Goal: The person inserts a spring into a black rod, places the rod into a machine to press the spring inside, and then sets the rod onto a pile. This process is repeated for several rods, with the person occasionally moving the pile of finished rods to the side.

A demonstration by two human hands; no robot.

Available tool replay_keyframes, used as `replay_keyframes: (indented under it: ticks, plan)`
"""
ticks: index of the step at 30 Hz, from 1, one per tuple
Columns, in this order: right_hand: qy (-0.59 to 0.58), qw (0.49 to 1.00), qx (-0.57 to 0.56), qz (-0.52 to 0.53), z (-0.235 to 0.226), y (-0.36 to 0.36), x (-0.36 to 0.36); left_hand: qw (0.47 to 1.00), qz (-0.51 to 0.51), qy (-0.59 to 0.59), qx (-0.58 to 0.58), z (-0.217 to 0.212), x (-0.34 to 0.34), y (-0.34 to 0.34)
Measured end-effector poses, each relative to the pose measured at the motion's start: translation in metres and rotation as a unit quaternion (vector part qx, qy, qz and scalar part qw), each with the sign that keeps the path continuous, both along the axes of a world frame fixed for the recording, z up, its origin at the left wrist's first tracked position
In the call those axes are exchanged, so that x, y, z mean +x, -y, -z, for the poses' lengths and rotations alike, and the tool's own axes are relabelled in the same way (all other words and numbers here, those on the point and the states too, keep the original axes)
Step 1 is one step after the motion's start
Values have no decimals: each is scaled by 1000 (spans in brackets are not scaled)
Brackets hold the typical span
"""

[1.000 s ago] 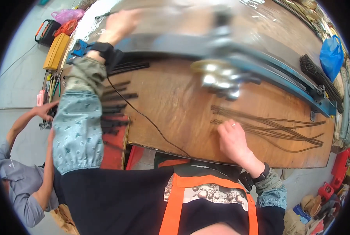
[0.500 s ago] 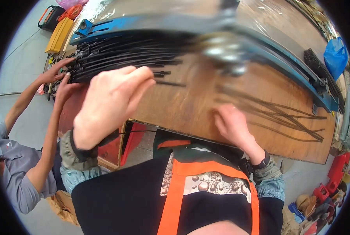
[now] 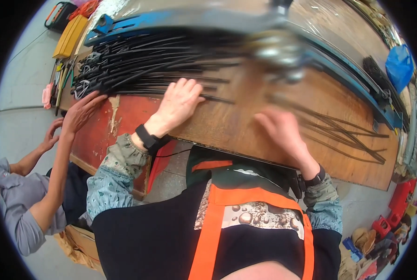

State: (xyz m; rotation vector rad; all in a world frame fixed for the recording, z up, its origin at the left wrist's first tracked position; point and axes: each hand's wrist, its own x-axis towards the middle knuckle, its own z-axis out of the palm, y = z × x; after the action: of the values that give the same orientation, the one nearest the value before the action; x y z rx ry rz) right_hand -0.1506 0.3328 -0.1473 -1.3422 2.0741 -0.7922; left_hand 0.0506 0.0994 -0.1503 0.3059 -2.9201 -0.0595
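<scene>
My left hand [image 3: 179,103] rests with bent fingers over the ends of black rods [image 3: 143,70], which lie in a thick pile on the wooden tabletop [image 3: 236,126]. One thin rod pokes out to the right from beneath its thumb. What the fingers pinch is hidden under them. My right hand [image 3: 283,133] is low over the table, fingers curled and smeared. Its fingertips are close to the left ends of several loose brown-black rods [image 3: 344,133]. A metal machine head [image 3: 278,51] stands just beyond it, badly blurred.
A long blue rail [image 3: 344,77] runs along the far side. At my left a co-worker's hand [image 3: 82,112] touches the pile above a red board [image 3: 101,133]. A blue bag [image 3: 399,64] sits far right, and a yellow box [image 3: 70,36] far left.
My left hand has come down and right from above the table onto the rod ends. The co-worker's nearer hand stays at the pile; the other has dropped away. My right hand has barely moved.
</scene>
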Motion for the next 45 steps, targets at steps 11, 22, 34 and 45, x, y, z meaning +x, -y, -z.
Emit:
replay_keyframes:
  ticks: [11,22,34,45]
  plan:
    - [51,986,-161,-3,9,11,17,973,107,-90,182,0,-33,-64]
    - [6,985,-170,34,23,4,22,979,-117,-148,-77,-4,-18,31]
    - [195,938,-190,216,12,-5,7,988,53,-48,139,-31,11,-24]
    - [-251,913,-321,-18,0,-42,-14,984,44,86,147,-54,12,-57]
